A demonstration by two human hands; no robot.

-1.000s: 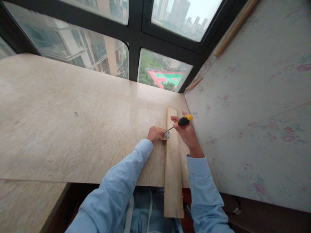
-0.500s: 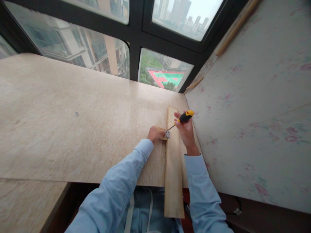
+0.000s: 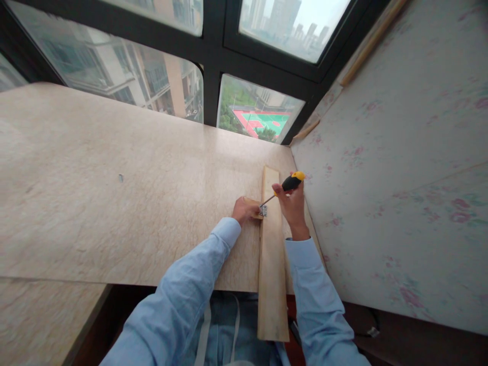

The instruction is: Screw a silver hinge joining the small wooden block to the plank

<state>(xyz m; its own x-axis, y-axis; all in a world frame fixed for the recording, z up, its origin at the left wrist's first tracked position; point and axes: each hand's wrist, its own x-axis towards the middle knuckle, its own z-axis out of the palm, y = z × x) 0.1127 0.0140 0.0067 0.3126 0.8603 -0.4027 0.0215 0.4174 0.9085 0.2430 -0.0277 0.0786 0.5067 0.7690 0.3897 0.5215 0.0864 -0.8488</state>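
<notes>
Right hand: fingers curled round the screwdriver handle, black and yellow, butt end toward 2 o'clock, shaft toward 8. Tip comes down at the metal hinge, at about its 10 o'clock corner; too small to tell if it sits in a screw. Hinge lies between 8 and 9 o'clock of the right hand, near but apart from those fingers. Left hand: closed on the short wood piece, hinge just at its 3 o'clock, by the fingertips; exact finger contact with the metal can't be told. Hinge lies over the seam where the short piece meets the left side of the long board. Board runs 12 to 6 o'clock between the two forearms, flat on the marbled ledge, its 6 o'clock end sticking out past the ledge edge. Small metal bit on the ledge, well apart, between 9 and 10 o'clock of the left hand. Dark window frame toward 12, floral wall toward 3.
</notes>
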